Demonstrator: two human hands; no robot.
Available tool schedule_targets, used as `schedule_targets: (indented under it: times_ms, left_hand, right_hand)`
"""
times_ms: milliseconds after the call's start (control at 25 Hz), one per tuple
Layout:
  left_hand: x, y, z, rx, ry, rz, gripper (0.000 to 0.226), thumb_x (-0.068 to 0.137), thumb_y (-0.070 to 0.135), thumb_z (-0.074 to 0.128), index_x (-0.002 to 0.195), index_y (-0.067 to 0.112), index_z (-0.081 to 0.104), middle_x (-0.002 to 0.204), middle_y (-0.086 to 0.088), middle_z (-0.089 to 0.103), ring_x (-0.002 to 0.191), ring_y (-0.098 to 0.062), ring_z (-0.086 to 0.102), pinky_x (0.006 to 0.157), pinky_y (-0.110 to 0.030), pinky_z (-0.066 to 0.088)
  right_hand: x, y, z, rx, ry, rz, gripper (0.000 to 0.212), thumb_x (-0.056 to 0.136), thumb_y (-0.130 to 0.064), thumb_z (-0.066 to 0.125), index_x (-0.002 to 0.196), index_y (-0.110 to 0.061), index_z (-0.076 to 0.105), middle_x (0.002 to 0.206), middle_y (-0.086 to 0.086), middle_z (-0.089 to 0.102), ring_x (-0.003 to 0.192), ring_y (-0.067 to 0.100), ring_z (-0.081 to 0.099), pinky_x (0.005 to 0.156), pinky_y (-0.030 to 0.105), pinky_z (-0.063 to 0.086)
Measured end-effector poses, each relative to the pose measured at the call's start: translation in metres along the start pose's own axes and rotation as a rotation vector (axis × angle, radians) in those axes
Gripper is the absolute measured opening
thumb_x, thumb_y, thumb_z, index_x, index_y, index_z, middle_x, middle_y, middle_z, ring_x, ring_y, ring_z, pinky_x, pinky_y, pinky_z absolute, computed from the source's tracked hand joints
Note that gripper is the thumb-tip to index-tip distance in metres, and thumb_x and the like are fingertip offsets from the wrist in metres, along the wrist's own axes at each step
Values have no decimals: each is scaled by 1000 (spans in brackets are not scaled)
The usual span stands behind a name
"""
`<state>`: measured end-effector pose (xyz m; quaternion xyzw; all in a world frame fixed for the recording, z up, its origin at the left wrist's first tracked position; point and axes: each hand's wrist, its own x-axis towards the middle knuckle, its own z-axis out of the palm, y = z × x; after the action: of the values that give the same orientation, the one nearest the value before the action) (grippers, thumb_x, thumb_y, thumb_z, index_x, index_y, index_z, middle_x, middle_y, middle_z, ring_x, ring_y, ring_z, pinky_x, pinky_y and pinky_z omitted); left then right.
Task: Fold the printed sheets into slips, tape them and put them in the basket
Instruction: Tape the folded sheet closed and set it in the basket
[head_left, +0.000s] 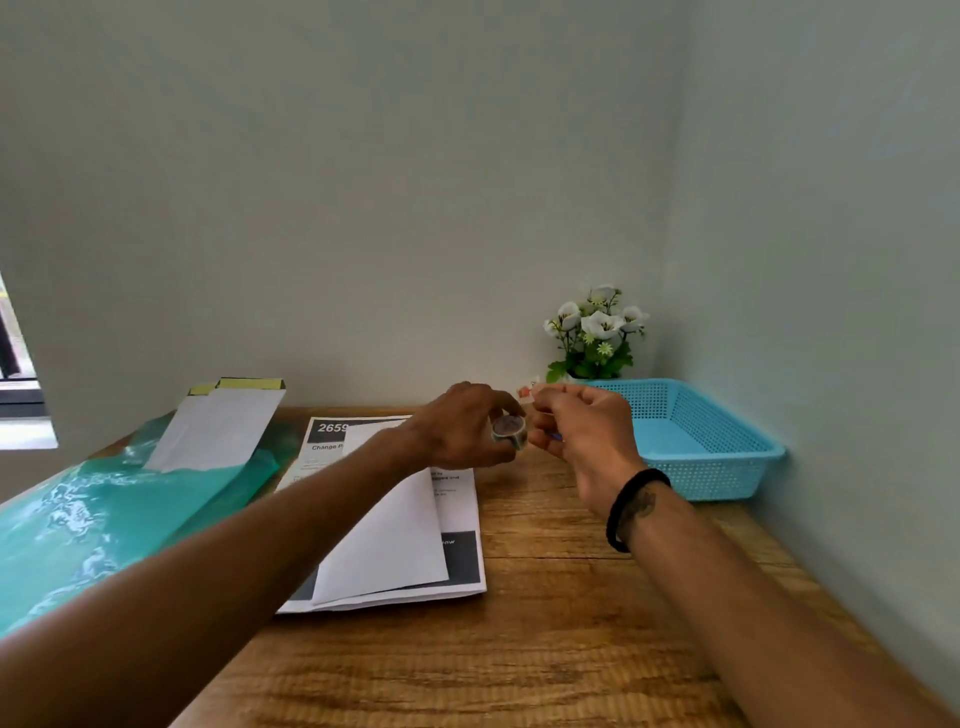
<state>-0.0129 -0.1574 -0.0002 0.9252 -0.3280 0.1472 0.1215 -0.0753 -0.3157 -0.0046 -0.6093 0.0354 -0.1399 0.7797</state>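
My left hand (462, 426) grips a small roll of patterned tape (509, 430) above the wooden desk. My right hand (582, 421), just to its right, pinches the tape's loose end (527, 391) and holds it up from the roll. Under my left forearm a folded white slip (387, 540) lies on a stack of printed sheets (460, 525) with black header blocks. The blue mesh basket (727, 467) stands at the right against the wall, and nothing shows inside it.
A teal plastic bag (104, 514) with a white envelope-like sheet (218, 431) on it covers the desk's left side. A pot of white flowers (597, 332) stands in the back corner behind the basket. Bare wooden desk (545, 649) lies in front.
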Motion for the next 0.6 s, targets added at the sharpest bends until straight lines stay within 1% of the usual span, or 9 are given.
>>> schedule_targets:
  times_ms: [80,200,280,320,400,440,480,520,600]
  left_hand:
    - [4,4,9,-42,-47,-20,42,92,33,71,129,13,67,114,-5,71,94,-17,60,70,-11,36]
    - [-1,3,14,-107,-101,-80,49,95,31,69,139,13,61,126,-8,69,109,-22,64,84,-23,47]
    - [-11,1,6,-180,19,-130,45,98,23,64,140,10,59,126,-9,71,113,-22,66,92,-29,51]
    - [-18,-1,0,-261,104,-171,40,100,21,59,138,11,61,123,-8,73,111,-19,67,94,-31,54]
    - [-38,-1,-15,-528,211,-269,38,102,35,52,128,15,70,111,-5,78,102,-18,72,94,-37,59]
    - [-48,1,-23,-660,220,-320,45,99,49,51,122,17,73,105,-3,79,100,-20,74,92,-39,60]
    - [-59,4,-30,-709,214,-364,56,95,63,50,117,18,74,103,-3,79,99,-24,74,90,-41,61]
    - [-71,6,-38,-654,200,-400,67,93,73,46,115,17,74,103,-3,78,99,-26,73,90,-44,61]
    - [-97,-3,-51,-404,181,-534,84,91,82,30,119,15,71,112,-6,75,101,-27,69,95,-50,57]
  right_hand:
    - [-1,-4,-2,67,4,45,8,90,-8,78,93,-14,72,86,6,71,81,16,66,86,39,65]
    - [-4,-4,0,40,-8,46,10,87,-8,82,90,-13,73,89,7,72,82,17,67,79,34,65]
    - [-7,-3,2,25,-14,40,9,87,-8,81,89,-12,74,96,11,74,84,18,67,74,32,65]
    - [-8,-2,4,13,-15,41,8,87,-9,81,89,-12,74,100,12,75,86,19,67,75,34,66]
    - [-11,0,9,-13,-25,41,8,87,-12,82,92,-12,76,103,13,76,88,20,68,83,41,66]
    - [-15,2,13,-35,-46,32,10,87,-15,83,94,-12,77,102,12,77,89,21,69,84,41,65]
    - [-19,4,17,-52,-77,20,12,86,-17,84,96,-13,77,101,10,78,91,21,70,82,39,65]
    - [-24,6,22,-61,-119,17,15,86,-18,84,98,-13,77,101,9,78,92,21,70,78,35,64]
    - [-36,11,31,-90,-219,40,18,86,-18,84,101,-12,76,102,9,79,92,20,71,73,29,61]
